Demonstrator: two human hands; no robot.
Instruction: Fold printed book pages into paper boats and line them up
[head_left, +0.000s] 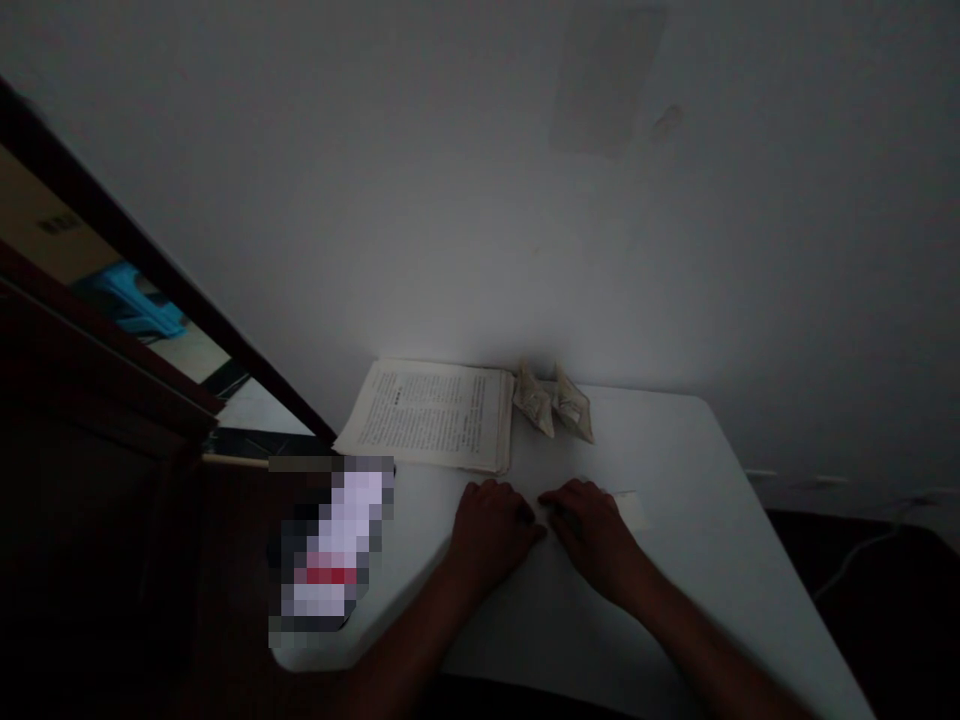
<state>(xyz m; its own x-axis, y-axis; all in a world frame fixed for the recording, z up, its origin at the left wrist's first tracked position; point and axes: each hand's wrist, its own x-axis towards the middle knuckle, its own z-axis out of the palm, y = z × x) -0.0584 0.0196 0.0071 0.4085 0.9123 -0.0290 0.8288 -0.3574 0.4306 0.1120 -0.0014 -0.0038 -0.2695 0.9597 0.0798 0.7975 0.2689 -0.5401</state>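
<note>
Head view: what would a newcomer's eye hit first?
Probably the bright pixelated patch, pale with a red band, at the left side of the table. Next, the left hand and right hand, close together near the table's middle. Behind them, by the wall, stand two folded papers, just right of the printed pages.

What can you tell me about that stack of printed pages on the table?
The stack of printed pages looks like thin, off-white paper, with dense dark print on its top sheet, too small to read here. It lies flat on the white table, near the wall, its layered edges showing on the right. Two folded paper shapes stand close to that side; whether one touches it is unclear. The left hand is just in front, not holding it.
</note>
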